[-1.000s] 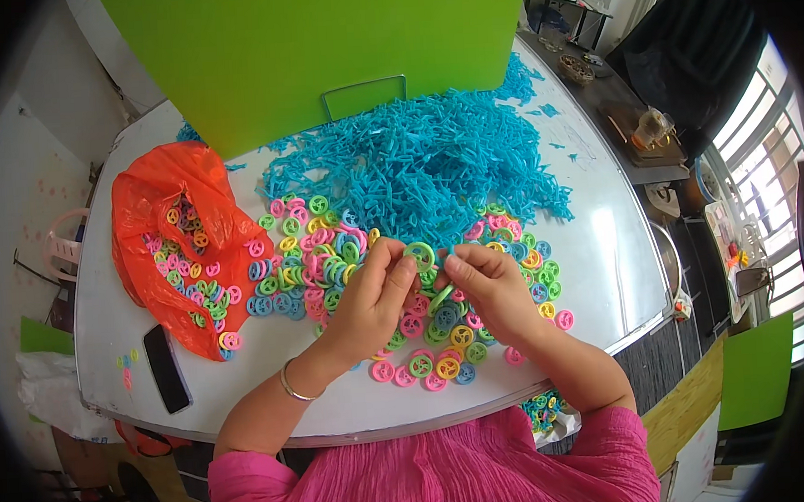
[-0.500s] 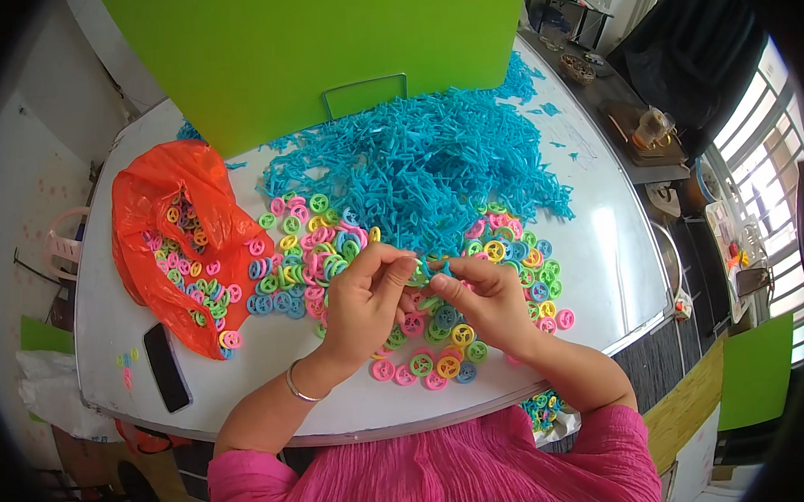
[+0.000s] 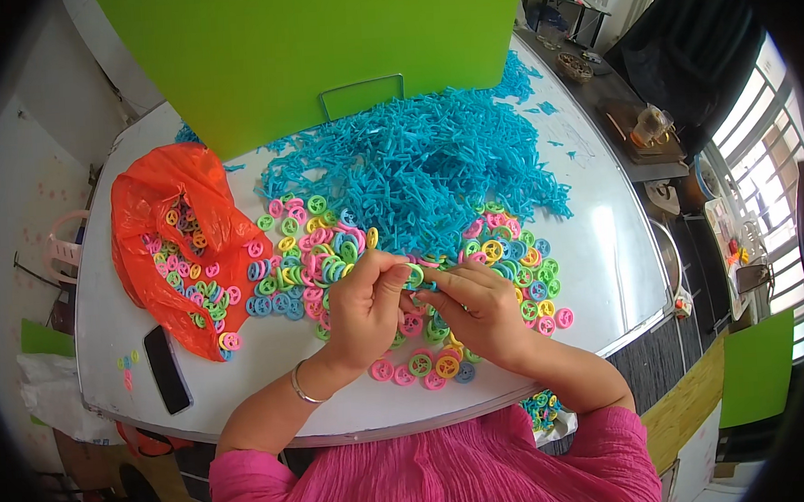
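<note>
My left hand (image 3: 361, 300) pinches a small green plastic wheel (image 3: 416, 274) between thumb and forefinger. Against it, a small blue plastic piece (image 3: 430, 287) is held in the closed fingers of my right hand (image 3: 482, 309); the fingers hide most of it, and I cannot tell whether the two parts are joined. Under and around both hands lie many loose spoked wheels (image 3: 313, 256) in pink, green, yellow and blue. Just beyond them spreads a large heap of thin blue plastic pieces (image 3: 416, 164).
A red plastic bag (image 3: 133, 233) with more wheels inside lies open at the left. Nearer is a black phone (image 3: 166, 372) on the white table (image 3: 263, 372). A tall green panel (image 3: 319, 46) with a metal handle (image 3: 361, 84) stands behind the heap.
My right hand has turned and drawn its fingers inward and slightly down. The green wheel now shows more plainly at my left fingertips.
</note>
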Action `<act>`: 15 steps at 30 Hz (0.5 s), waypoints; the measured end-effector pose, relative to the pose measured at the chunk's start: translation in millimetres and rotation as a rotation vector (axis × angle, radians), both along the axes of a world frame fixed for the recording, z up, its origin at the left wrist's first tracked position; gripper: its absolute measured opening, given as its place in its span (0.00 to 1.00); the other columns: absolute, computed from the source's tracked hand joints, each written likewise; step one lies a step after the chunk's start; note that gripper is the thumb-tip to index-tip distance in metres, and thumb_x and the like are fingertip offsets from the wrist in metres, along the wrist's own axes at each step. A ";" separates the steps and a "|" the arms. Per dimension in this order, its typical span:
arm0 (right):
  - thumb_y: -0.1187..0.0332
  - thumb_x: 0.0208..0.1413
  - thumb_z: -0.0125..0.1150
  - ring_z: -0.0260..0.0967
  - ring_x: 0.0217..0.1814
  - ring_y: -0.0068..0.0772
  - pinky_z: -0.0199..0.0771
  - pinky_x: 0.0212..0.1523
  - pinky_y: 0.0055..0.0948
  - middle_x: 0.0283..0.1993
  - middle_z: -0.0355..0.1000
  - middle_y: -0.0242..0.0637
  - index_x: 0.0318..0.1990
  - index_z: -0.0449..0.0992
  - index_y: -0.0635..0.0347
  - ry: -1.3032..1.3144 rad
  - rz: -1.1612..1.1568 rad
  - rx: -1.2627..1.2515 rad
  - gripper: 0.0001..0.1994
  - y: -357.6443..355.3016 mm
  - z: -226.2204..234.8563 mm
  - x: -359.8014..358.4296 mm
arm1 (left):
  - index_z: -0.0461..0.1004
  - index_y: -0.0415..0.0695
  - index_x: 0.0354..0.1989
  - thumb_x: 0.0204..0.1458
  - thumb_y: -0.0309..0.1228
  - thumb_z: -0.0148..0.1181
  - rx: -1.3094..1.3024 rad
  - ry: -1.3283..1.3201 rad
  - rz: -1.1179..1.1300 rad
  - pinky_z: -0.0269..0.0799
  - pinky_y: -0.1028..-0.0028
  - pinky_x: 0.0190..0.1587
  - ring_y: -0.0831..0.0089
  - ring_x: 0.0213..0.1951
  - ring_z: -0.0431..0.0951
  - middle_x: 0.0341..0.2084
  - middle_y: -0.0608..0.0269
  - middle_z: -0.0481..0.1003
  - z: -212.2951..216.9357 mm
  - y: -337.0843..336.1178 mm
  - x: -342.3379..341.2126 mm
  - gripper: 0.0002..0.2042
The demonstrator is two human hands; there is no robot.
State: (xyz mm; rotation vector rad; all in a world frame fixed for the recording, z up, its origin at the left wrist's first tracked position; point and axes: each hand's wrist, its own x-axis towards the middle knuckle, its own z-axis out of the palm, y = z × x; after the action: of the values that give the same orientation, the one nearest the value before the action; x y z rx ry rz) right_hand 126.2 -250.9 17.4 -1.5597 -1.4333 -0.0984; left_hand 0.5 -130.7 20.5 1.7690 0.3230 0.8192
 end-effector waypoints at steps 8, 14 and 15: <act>0.68 0.54 0.65 0.68 0.23 0.34 0.66 0.25 0.30 0.23 0.72 0.41 0.39 0.81 0.61 0.352 0.045 -0.202 0.08 -4.7 13.5 -4.7 | 0.72 0.41 0.40 0.61 0.26 0.53 0.049 -0.108 0.006 0.69 0.82 0.20 0.83 0.21 0.75 0.24 0.65 0.75 -7.0 -2.1 0.8 0.04; 0.67 0.55 0.64 0.68 0.22 0.33 0.66 0.24 0.31 0.23 0.72 0.41 0.38 0.80 0.61 0.428 0.138 -0.348 0.07 -5.8 11.1 0.7 | 0.70 0.41 0.37 0.62 0.30 0.52 -0.074 -0.018 -0.004 0.65 0.83 0.18 0.85 0.18 0.72 0.21 0.68 0.72 -4.9 -3.0 1.0 0.05; 0.67 0.56 0.64 0.67 0.22 0.33 0.65 0.23 0.31 0.22 0.71 0.41 0.37 0.80 0.62 0.234 0.088 -0.241 0.08 -4.3 6.9 -0.4 | 0.69 0.41 0.35 0.63 0.31 0.51 -0.249 0.061 -0.047 0.64 0.83 0.17 0.86 0.18 0.71 0.20 0.69 0.71 -2.9 -2.8 1.3 0.07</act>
State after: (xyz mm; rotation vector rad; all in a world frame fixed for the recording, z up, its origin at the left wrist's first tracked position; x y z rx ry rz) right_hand 125.7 -255.3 24.3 -1.6374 -1.3616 0.3105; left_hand 1.8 -133.6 17.5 1.5648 0.4048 0.6625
